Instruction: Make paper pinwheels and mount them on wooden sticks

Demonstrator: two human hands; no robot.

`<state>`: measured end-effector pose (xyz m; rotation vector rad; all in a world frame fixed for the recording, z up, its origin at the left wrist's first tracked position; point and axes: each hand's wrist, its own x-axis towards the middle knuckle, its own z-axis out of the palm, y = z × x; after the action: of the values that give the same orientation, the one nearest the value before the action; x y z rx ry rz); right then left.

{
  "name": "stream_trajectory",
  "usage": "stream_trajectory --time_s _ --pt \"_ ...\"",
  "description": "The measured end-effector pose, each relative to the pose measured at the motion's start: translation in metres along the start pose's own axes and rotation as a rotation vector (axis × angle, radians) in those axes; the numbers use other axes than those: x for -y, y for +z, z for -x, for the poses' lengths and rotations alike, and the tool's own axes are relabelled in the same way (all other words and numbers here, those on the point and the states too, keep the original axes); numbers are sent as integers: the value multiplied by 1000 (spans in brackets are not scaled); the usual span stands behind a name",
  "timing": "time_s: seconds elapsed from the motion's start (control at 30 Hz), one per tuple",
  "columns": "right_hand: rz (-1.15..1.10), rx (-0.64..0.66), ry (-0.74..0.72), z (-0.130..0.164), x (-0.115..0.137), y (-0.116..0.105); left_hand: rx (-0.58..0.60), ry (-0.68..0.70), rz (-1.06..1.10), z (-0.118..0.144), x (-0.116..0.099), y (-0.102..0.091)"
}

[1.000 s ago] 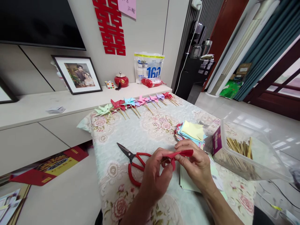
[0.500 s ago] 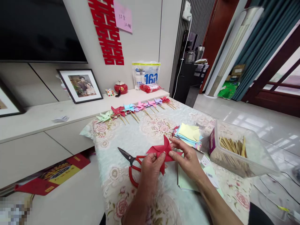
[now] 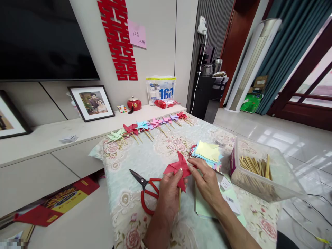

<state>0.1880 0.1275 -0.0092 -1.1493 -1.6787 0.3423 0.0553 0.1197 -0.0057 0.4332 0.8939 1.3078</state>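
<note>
L hand gripping pinwheel beside scissors; R hand, hold unclear, prob. adjusting blades; next move prob. needing light touch.

We see a red paper pinwheel, its folded, pointed blades spread around a small pale fastening at the centre, its front face turned up towards us. Its thin wooden stick runs down from beneath the blades, nearly vertical in our view. We have it above the worktop, pinched near its centre in our left hand.
</note>
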Motion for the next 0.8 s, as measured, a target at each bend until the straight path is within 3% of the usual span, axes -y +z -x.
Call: stream_trajectory --time_s 0.23,0.53,0.8 --pt "52 22 -73 1 4 2 -66 -33 40 5 -2 -5" --pt "149 -2 -154 5 7 8 -90 43 85 3 4 -3" --pt "171 70 -156 6 15 8 -117 66 108 1 7 -5"
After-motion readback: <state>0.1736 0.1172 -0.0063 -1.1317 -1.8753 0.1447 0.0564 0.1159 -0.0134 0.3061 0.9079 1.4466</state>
